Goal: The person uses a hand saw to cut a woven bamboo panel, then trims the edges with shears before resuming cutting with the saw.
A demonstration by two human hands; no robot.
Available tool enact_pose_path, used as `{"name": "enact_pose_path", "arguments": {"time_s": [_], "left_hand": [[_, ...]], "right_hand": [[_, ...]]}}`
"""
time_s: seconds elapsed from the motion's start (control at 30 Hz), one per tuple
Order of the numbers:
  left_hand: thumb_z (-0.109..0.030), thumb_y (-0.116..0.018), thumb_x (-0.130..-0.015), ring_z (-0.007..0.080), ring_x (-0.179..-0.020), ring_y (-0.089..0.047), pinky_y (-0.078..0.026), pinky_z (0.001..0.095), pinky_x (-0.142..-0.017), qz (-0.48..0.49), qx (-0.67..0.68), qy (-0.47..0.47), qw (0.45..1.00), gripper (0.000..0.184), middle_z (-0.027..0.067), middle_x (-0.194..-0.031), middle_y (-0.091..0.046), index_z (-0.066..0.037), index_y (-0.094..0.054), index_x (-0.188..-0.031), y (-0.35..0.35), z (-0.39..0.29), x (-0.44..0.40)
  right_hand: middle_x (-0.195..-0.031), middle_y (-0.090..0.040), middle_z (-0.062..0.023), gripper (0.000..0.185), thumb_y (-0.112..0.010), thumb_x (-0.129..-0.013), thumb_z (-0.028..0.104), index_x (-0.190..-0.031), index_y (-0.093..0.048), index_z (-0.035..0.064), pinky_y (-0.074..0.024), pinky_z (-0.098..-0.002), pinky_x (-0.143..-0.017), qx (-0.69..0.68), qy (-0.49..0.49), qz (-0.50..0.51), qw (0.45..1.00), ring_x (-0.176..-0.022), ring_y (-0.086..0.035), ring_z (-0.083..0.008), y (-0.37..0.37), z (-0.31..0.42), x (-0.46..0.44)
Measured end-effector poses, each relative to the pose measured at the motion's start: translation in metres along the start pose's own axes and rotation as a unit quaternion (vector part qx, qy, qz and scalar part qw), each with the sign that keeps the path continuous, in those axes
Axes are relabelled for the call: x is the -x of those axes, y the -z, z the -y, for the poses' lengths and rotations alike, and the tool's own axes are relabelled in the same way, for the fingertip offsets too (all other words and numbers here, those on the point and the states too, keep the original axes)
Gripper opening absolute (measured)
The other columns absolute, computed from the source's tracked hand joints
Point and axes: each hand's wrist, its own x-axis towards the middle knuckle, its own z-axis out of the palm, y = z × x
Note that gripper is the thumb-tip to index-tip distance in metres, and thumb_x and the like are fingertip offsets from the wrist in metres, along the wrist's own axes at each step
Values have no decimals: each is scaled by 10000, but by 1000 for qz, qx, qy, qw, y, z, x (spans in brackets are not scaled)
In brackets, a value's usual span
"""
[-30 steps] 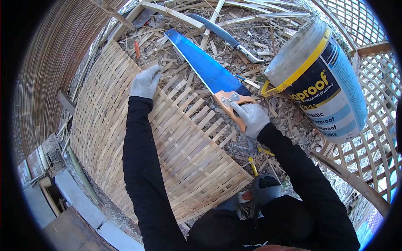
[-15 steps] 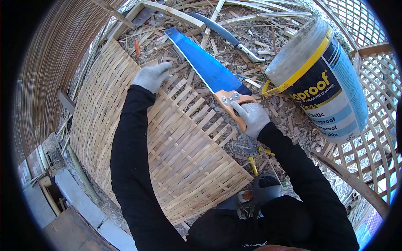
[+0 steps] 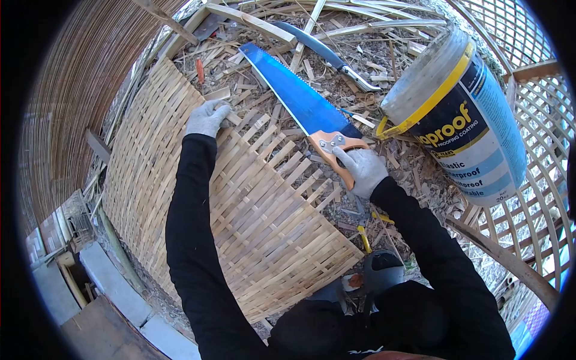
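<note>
My right hand [image 3: 365,172], in a pale grey glove, is wrapped round the orange handle of a hand saw [image 3: 300,95]. The saw's blue blade points up and left, its tip resting over scattered chips beyond the mat. A woven bamboo mat [image 3: 270,228] slants across the middle of the view, with loose strip ends sticking out along its right edge. At that edge's upper part, my gloved left hand [image 3: 207,119] has its fingers closed on a bamboo strip end [image 3: 231,117].
A large paint bucket [image 3: 462,126] leans at the right, beside a lattice panel [image 3: 543,138]. Beyond the saw lies a curved machete [image 3: 324,49]. A yellow-handled tool [image 3: 364,239] lies by my foot. Wood chips cover the ground; grey blocks [image 3: 114,282] stand lower left.
My left hand has shifted slightly left and down, and its outstretched fingers have closed on the strip end at the mat's edge. The right hand and saw have barely moved.
</note>
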Motion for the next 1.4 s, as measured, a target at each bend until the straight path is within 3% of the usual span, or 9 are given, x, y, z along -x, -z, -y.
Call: {"name": "enact_pose_path", "arguments": {"time_s": [0.4, 0.57, 0.77, 0.87, 1.0, 1.07, 1.13, 1.27, 1.4], "left_hand": [[-254, -752, -1013, 134, -731, -737, -565, 277, -688, -67, -59, -17, 996, 359, 83, -878, -790, 27, -754, -1236, -15, -13, 1], [-224, -721, -1043, 110, -722, -714, -543, 269, -652, -82, 102, 4, 991, 322, 76, -937, -787, 25, -748, -1247, -8, 30, -13], [-219, -716, -1049, 124, -657, -721, -548, 252, -615, -67, 28, 12, 997, 307, 73, -940, -779, 14, -729, -1247, -21, -39, 26], [-223, -723, -1046, 121, -611, -710, -546, 258, -601, -163, 82, -68, 981, 309, 69, -937, -780, 2, -728, -1256, -12, -40, 1], [-232, -753, -998, 171, -805, -777, -608, 298, -774, -197, 37, -68, 977, 413, 114, -1047, -809, 7, -713, -1332, 17, -34, -38], [-405, -759, -986, 278, -1260, -714, -522, 363, -1076, -198, -28, -138, 970, 645, 223, -1345, -742, 12, -646, -1466, 14, -51, -42], [-468, -738, -986, 298, -1291, -692, -494, 373, -1111, -354, -393, -208, 823, 667, 228, -1434, -696, -55, -640, -1501, 12, -41, -54], [-505, -711, -982, 365, -1261, -705, -513, 417, -1107, -93, -206, -100, 969, 630, 215, -1363, -736, -50, -698, -1417, 18, -56, -15], [-369, -722, -982, 411, -1126, -730, -551, 460, -1025, -185, -196, -133, 954, 432, 211, -1195, -782, -30, -755, -1249, -17, -27, 58]], "right_hand": [[-1178, -697, -219, 835, -795, -778, 88, -1555, -501, 13, -527, -504, -956, -14, -12, 20, 1000, -1058, -685, -408, 3, 0, 0], [-1183, -698, -214, 815, -791, -789, 90, -1549, -506, 17, -529, -509, -957, -6, 6, -10, 1000, -1061, -687, -410, -2, -3, 0], [-1101, -710, -200, 779, -805, -809, 131, -1520, -512, 3, -535, -517, -911, 8, 3, -1, 1000, -997, -689, -414, 3, -1, -1], [-1091, -704, -199, 769, -802, -813, 132, -1516, -515, 5, -530, -518, -922, 2, 6, -6, 1000, -1002, -682, -416, -2, 3, -2], [-1072, -694, -198, 771, -795, -819, 125, -1524, -506, 6, -528, -523, -917, 10, 16, -19, 1000, -996, -677, -414, 0, 0, -1], [-1068, -690, -199, 777, -790, -822, 116, -1532, -496, 5, -527, -523, -919, 7, 1, -4, 1000, -996, -675, -415, 0, 5, -2], [-1070, -688, -200, 783, -786, -823, 112, -1540, -489, 8, -525, -521, -925, 10, 5, -5, 1000, -1000, -673, -414, 1, 3, -1], [-1086, -683, -205, 796, -784, -822, 117, -1552, -481, 16, -520, -511, -941, 23, 2, -13, 1000, -1018, -667, -417, 0, 4, -1], [-1097, -679, -211, 813, -784, -819, 126, -1564, -473, 24, -517, -508, -952, 10, -11, 2, 1000, -1030, -661, -425, 2, 6, 0]]}}
